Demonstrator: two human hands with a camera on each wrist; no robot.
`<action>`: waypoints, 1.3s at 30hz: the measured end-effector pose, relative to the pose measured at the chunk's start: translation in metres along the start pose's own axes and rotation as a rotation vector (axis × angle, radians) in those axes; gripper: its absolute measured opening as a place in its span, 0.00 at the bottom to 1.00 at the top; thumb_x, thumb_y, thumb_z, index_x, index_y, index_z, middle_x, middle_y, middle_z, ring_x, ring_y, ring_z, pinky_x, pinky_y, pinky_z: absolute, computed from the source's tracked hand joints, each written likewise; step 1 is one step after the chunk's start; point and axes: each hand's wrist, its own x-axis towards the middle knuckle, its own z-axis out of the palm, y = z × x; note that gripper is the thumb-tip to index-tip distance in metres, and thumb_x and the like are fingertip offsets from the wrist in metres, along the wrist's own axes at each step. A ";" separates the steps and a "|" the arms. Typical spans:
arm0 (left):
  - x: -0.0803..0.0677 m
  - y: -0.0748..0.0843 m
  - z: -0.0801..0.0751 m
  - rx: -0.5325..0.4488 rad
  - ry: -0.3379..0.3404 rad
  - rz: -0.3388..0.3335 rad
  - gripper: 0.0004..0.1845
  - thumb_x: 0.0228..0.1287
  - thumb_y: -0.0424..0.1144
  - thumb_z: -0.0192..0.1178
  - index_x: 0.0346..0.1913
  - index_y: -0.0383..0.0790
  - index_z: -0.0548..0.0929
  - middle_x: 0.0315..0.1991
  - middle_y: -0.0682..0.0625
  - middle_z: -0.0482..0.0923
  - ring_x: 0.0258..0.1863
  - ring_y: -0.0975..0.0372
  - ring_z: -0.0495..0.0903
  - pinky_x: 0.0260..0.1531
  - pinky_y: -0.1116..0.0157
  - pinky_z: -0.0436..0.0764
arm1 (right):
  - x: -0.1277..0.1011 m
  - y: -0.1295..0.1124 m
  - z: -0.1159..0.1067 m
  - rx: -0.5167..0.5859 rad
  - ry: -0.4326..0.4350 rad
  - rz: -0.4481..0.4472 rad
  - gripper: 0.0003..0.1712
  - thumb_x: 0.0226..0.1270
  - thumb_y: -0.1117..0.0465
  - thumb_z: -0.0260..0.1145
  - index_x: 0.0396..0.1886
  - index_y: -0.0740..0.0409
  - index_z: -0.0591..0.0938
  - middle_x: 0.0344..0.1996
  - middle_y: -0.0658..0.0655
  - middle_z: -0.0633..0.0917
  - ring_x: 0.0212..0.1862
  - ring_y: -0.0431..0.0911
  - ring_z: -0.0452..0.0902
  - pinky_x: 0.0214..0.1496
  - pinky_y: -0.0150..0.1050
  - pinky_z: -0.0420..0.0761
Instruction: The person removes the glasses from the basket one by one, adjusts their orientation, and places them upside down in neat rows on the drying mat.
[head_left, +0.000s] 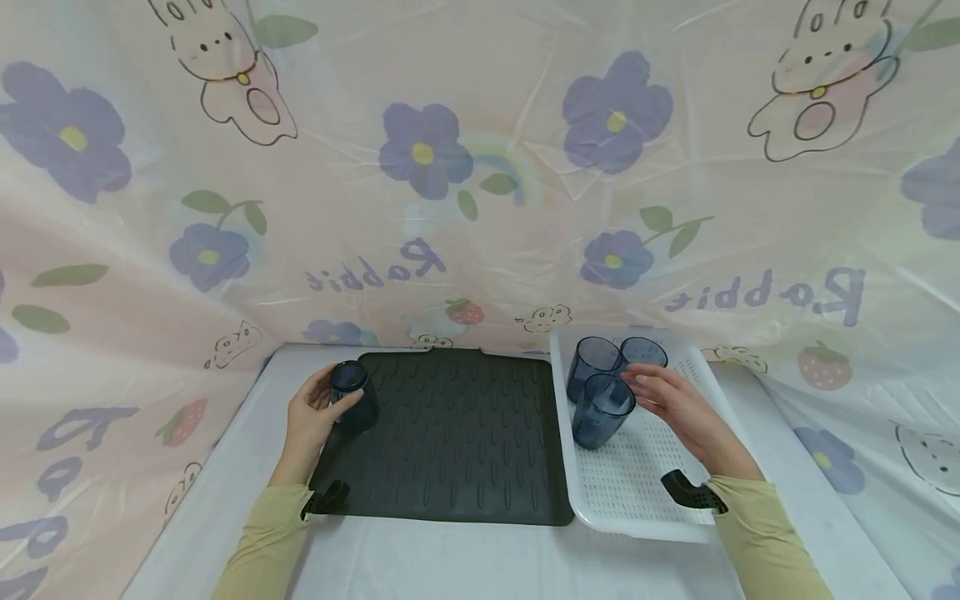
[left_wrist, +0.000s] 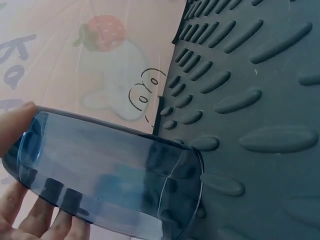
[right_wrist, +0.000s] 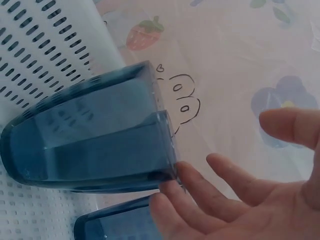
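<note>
My left hand [head_left: 333,406] grips a dark blue see-through cup [head_left: 353,396] that stands mouth down on the far left corner of a black ribbed mat [head_left: 457,442]. In the left wrist view the thumb lies on one side of this cup [left_wrist: 110,172] and the fingers [left_wrist: 47,222] on the other. Three more blue cups stand in the far end of a white perforated tray [head_left: 637,475]: the nearest [head_left: 602,410] and two behind it [head_left: 592,362] [head_left: 643,353]. My right hand [head_left: 647,385] reaches in among them, fingers spread. Its fingertips [right_wrist: 172,187] are at the rim of one cup [right_wrist: 90,140].
Mat and tray lie side by side on a white table [head_left: 450,558]. A plastic sheet printed with flowers and rabbits [head_left: 480,167] walls in the back and both sides. A second cup [right_wrist: 115,225] shows at the bottom of the right wrist view.
</note>
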 end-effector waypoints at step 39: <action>0.003 -0.003 -0.006 0.109 -0.030 0.029 0.41 0.52 0.45 0.73 0.69 0.44 0.67 0.63 0.43 0.69 0.62 0.53 0.67 0.66 0.53 0.63 | 0.011 0.005 0.008 -0.320 -0.057 0.083 0.49 0.62 0.53 0.70 0.73 0.65 0.53 0.71 0.70 0.52 0.70 0.69 0.45 0.63 0.68 0.60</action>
